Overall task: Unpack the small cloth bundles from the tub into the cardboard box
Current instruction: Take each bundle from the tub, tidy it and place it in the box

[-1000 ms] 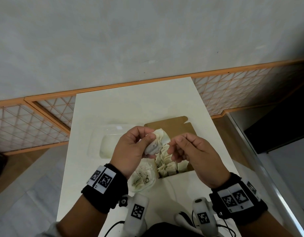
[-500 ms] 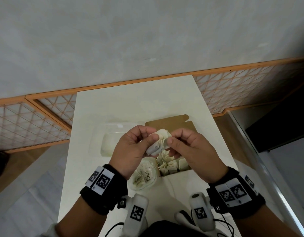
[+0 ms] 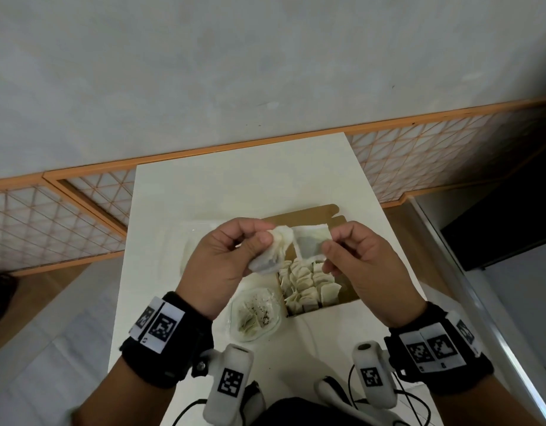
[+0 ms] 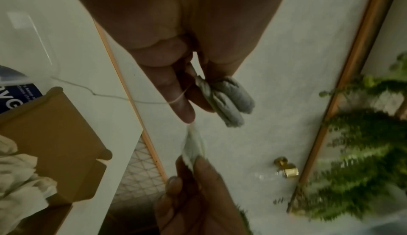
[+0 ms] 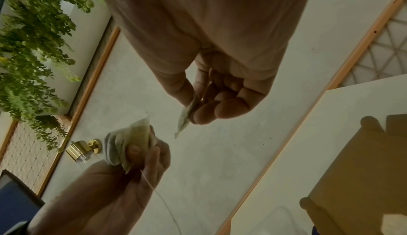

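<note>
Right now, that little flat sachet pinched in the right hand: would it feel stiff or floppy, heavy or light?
Probably floppy: the sachet hangs thin and slightly bent from the right hand, held by one edge only. Likely very light, since a fingertip pinch carries it. Possibly fragile: its wrapper looks thin and translucent, like those packed in the cardboard box.

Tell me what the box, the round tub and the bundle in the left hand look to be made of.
Box: brown cardboard, matte, with a cut tab on its flap.
Tub: seemingly clear thin plastic; the contents show through its wall.
Bundle pinched by the left hand: soft off-white cloth or paper, creased, dull; a thin string trails from it.
</note>
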Available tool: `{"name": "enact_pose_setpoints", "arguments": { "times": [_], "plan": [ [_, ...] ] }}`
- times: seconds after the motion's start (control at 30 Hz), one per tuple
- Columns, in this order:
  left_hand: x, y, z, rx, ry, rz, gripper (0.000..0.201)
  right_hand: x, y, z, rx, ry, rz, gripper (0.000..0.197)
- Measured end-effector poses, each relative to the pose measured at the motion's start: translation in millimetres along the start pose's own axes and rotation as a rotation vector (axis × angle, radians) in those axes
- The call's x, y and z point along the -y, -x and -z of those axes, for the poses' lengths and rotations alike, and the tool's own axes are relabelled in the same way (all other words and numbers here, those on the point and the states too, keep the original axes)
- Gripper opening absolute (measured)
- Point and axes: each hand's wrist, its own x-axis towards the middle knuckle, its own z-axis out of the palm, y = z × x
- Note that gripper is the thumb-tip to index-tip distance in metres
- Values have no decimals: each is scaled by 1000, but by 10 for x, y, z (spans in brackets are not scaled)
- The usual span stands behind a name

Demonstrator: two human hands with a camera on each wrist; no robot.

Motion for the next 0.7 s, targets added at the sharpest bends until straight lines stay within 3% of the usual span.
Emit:
{"name": "enact_pose_setpoints", "arguments": {
  "times": [0.17,0.37,0.57,0.7],
  "plan": [
    [139,-22,-306,105,-58,36,18,-94,41,54,-63,-86,-40,4],
    [263,-73,-574,122,-54,92,16,-192,72,153,-176,-537,-150,15],
    [209,-145,-744,143,-118,71,15,-342,95,170,-114,-539,-138,32],
    [206,-185,-705,112,-209,43,15,-365,71,213,-81,-429,-120,22]
  ]
}}
